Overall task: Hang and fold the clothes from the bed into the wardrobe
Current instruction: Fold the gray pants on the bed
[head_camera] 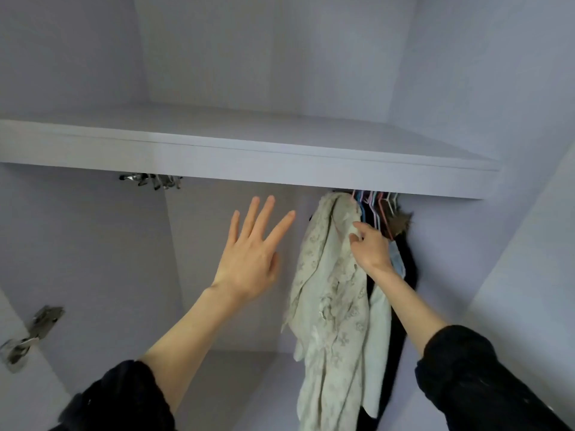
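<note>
Two dark sleeves [485, 377] sit closest to the camera, pushed back on bare forearms that reach up into the wardrobe [93, 244]. The left hand [249, 259] is held in the air with fingers straight and spread, its grip apart and holding nothing. The right hand [370, 247] has its fingers curled into the shoulder of a pale floral garment [329, 306], its grip clamped on the cloth near the top, where the garment hangs below the shelf [249, 157].

Beside it, packed to the right, hang several coloured hangers [376, 206] with dark clothes [407, 269] (the rail itself is hidden behind the shelf's front edge, so I cannot tell whether the pale garment's hook is seated on it).

The likely risk is that letting go too soon drops the garment if the hook is only half caught, or that the loose cloth slides off its hanger because it drapes unevenly. Crowding against the neighbouring hangers could also snag it.

Open room lies to the left: the rail space between the garment and the metal fitting [149, 180] is bare. The shelf's edge hangs low over the knuckles, and the right wall stands near the dark clothes.
</note>
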`<act>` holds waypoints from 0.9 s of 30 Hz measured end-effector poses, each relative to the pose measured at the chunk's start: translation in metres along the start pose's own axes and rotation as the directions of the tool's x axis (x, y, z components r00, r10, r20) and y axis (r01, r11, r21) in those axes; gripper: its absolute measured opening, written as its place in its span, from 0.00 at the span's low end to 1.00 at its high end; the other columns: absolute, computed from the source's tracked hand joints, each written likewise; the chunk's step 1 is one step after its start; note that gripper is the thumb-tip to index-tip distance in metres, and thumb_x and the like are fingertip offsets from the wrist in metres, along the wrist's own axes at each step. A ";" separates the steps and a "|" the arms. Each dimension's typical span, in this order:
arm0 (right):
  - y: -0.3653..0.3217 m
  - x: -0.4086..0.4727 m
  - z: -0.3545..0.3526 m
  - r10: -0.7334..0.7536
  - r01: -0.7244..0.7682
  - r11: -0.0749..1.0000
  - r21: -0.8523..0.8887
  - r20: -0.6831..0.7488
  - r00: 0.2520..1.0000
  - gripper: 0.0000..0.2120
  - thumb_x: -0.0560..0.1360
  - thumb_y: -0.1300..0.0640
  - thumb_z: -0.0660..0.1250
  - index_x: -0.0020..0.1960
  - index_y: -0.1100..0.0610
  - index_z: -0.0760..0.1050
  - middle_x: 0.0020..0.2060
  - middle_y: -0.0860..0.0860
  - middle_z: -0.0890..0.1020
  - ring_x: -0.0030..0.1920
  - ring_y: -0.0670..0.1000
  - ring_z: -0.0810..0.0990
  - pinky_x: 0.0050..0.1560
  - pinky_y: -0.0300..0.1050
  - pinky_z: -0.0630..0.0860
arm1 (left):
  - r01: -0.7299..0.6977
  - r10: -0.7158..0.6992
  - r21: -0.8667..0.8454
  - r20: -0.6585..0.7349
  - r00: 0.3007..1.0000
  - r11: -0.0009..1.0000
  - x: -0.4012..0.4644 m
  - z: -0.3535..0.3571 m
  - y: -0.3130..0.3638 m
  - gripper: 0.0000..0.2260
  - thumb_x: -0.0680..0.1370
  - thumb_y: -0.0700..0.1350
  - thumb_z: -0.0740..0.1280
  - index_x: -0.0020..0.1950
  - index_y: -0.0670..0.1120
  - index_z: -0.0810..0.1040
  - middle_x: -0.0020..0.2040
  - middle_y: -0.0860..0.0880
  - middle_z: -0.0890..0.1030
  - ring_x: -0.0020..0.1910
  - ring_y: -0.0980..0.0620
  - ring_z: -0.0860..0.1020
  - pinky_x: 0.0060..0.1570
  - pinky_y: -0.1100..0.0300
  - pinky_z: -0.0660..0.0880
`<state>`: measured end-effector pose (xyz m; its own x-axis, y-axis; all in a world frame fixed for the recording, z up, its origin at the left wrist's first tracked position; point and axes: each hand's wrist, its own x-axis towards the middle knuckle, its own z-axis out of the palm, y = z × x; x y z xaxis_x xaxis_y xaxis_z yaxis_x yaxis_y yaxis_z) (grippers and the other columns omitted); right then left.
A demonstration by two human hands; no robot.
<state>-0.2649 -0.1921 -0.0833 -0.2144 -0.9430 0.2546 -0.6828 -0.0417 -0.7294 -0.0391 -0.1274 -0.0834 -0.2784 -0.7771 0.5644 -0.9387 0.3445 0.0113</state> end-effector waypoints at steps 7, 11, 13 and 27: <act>0.008 -0.133 -0.034 0.024 -0.018 0.999 -0.040 0.164 0.986 0.18 0.80 0.57 0.60 0.69 0.56 0.69 0.59 0.53 0.78 0.59 0.50 0.76 0.52 0.33 0.68 | 0.115 0.030 -0.454 0.300 0.953 0.883 -0.062 -0.008 0.035 0.20 0.81 0.48 0.57 0.73 0.50 0.64 0.72 0.49 0.67 0.69 0.46 0.67 0.65 0.51 0.66; 0.018 -0.221 -0.048 0.142 -0.140 0.990 -0.024 0.152 0.978 0.17 0.80 0.56 0.60 0.68 0.56 0.71 0.57 0.54 0.79 0.55 0.49 0.78 0.49 0.32 0.67 | 0.061 0.229 -0.638 0.362 0.903 0.767 -0.105 -0.016 0.063 0.17 0.81 0.48 0.58 0.70 0.52 0.69 0.67 0.50 0.73 0.64 0.50 0.72 0.63 0.56 0.68; 0.024 -0.277 -0.059 0.225 -0.228 0.974 0.014 0.118 0.967 0.16 0.80 0.56 0.60 0.66 0.55 0.72 0.53 0.52 0.80 0.51 0.48 0.78 0.50 0.36 0.69 | 0.034 0.323 -0.714 0.358 0.876 0.700 -0.132 -0.022 0.082 0.16 0.81 0.47 0.59 0.68 0.51 0.71 0.63 0.51 0.76 0.62 0.51 0.74 0.61 0.59 0.69; 0.098 -0.622 -0.182 0.707 -0.699 0.700 0.143 -0.275 0.652 0.14 0.80 0.61 0.61 0.63 0.64 0.74 0.55 0.59 0.81 0.47 0.51 0.81 0.40 0.27 0.72 | -0.060 0.870 -0.952 0.248 0.425 0.301 -0.321 -0.056 0.307 0.12 0.81 0.44 0.60 0.62 0.49 0.77 0.51 0.57 0.79 0.51 0.57 0.78 0.51 0.69 0.71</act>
<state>-0.3254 0.4508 -0.1974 -0.8146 -0.5530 -0.1748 -0.2287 0.5832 -0.7794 -0.2261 0.2576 -0.2150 -0.9859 -0.1613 0.0446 -0.0724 0.6516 0.7551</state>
